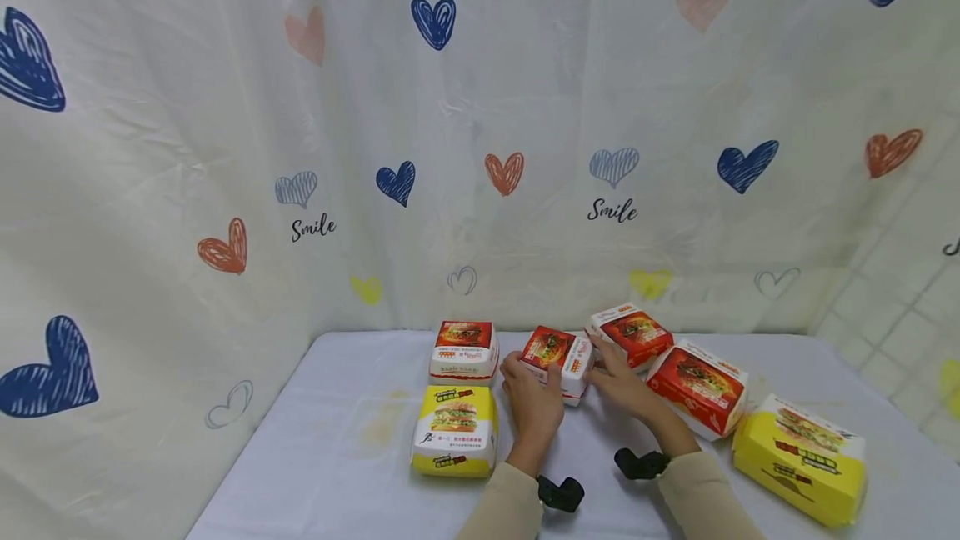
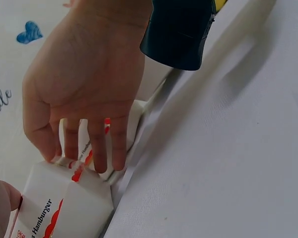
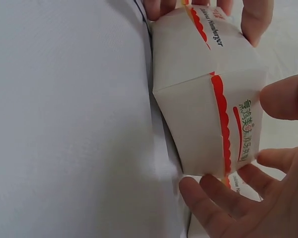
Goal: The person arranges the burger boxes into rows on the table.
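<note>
Between my two hands sits a red-and-white burger box [image 1: 553, 357], slightly turned on the white-covered table. My left hand [image 1: 534, 398] holds its left side, with thumb and fingers spread around the corner. On the opposite side, my right hand [image 1: 621, 377] grips it, fingertips along the lower edge. The right wrist view shows the box's white side [image 3: 203, 119] with red scalloped trim and green lettering, my right hand [image 3: 268, 193] at its end. In the left wrist view, my left hand [image 2: 84, 79] reaches down to the box [image 2: 72, 208], and another white box shows behind the fingers.
Left of the hands, a red-and-white burger box [image 1: 462, 350] stands behind a yellow one [image 1: 454, 432]. To the right, two more red boxes, one farther back [image 1: 633, 335] and one nearer [image 1: 701, 386], lead diagonally to a yellow box [image 1: 801, 461]. A heart-printed curtain [image 1: 480, 107] hangs behind the table.
</note>
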`<state>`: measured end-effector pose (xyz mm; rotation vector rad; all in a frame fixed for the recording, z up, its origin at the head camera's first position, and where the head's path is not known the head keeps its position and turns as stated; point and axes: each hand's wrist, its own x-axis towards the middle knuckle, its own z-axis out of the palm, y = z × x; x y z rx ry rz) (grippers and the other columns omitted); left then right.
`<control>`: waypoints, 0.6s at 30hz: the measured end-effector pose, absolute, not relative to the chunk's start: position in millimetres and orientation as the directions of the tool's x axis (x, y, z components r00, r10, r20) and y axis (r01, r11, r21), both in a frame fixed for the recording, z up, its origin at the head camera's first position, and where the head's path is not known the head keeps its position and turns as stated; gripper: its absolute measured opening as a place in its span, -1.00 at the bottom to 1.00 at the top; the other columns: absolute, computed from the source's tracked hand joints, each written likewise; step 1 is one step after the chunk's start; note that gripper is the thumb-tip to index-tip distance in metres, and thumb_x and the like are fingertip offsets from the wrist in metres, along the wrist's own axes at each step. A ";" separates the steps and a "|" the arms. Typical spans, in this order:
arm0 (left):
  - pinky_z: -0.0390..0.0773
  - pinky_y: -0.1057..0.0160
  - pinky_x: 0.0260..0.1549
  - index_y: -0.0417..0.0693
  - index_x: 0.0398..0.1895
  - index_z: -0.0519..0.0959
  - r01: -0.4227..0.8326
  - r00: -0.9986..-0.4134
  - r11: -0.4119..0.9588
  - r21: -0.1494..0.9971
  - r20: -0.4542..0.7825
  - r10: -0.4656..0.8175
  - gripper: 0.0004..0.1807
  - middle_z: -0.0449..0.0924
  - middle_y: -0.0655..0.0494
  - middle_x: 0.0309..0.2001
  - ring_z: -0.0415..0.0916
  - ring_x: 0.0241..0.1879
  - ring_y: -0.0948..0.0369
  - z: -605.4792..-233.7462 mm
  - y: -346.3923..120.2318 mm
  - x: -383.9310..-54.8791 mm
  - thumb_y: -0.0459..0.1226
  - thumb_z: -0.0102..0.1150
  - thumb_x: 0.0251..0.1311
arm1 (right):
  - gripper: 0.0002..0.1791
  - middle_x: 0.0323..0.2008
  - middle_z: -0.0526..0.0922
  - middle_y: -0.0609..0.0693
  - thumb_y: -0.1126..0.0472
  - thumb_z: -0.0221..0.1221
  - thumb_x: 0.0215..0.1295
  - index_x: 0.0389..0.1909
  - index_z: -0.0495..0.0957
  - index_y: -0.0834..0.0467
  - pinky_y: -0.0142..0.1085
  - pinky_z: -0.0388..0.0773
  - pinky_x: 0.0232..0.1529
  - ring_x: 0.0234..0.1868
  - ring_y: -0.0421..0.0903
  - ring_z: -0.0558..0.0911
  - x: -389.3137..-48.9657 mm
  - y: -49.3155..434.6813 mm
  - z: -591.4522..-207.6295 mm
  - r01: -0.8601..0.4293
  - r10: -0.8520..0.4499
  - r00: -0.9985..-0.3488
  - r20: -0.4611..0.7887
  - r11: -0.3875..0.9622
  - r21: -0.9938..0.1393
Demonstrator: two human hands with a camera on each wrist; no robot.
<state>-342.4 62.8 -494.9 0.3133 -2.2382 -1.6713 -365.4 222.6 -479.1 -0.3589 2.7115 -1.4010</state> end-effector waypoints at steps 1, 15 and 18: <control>0.54 -0.07 0.22 -0.07 0.40 0.17 0.017 -0.925 0.281 0.960 0.122 -0.360 -0.27 0.28 -0.04 0.30 0.34 0.17 0.03 -494.4 63.1 -342.4 -0.10 0.34 0.32 | -0.12 0.59 -0.13 0.35 0.16 0.09 0.45 0.63 -0.16 0.22 0.32 0.30 0.37 0.44 0.41 0.25 -365.1 222.0 -478.4 -0.173 -0.241 -0.970 0.040 0.559 -0.811; 0.48 -0.17 0.26 -0.12 0.58 0.09 0.018 -0.931 0.256 0.967 0.110 -0.348 -0.12 0.07 -0.16 0.42 0.21 0.31 -0.12 -488.3 65.0 -343.1 -0.17 0.33 0.31 | -0.04 0.54 -0.08 0.42 0.09 0.18 0.47 0.58 -0.22 0.34 0.31 0.24 0.42 0.47 0.46 0.17 -362.4 217.9 -474.1 -0.167 -0.255 -0.967 0.029 0.540 -0.825; 0.48 -0.17 0.27 -0.09 0.60 0.06 0.015 -0.934 0.257 0.966 0.105 -0.342 -0.11 0.06 -0.15 0.43 0.21 0.32 -0.12 -488.9 65.1 -343.3 -0.16 0.32 0.32 | 0.01 0.54 -0.10 0.43 0.04 0.19 0.46 0.58 -0.25 0.37 0.32 0.21 0.43 0.48 0.46 0.15 -363.3 219.1 -474.9 -0.141 -0.246 -0.969 0.002 0.550 -0.823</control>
